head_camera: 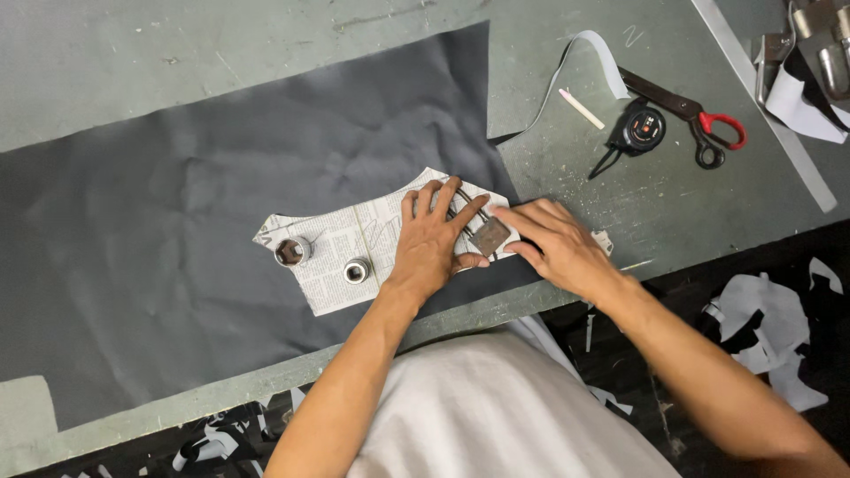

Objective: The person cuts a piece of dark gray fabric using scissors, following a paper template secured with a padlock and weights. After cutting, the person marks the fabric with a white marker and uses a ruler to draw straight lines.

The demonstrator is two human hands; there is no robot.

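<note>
Shirt: white cloth (pixel 496 407) fills the bottom middle of the view, closest to the lens, with both bare forearms reaching out over it.
Left hand: left hand (pixel 431 237) lies flat, fingers spread, on the newspaper pattern piece (pixel 345 243); it grips nothing, only presses down, thumb touching the padlock.
Right hand: right hand (pixel 553 241) rests beside it, fingertips touching the padlock (pixel 487 235); whether it pinches or merely steadies the lock cannot be told.
Padlock: rusty brown square body with a curved shackle, lying on the right end of the pattern between the two hands.
Weights: two round metal sockets (pixel 292 251) and (pixel 356 270) stand on the left part of the paper.
Fabric: dark grey cloth (pixel 221 186) is spread under the pattern.
Table: green, scuffed worktable (pixel 177 53).
Far right: red-handled scissors (pixel 699 119), black tape measure (pixel 639 130), white chalk stick (pixel 581 108).
</note>
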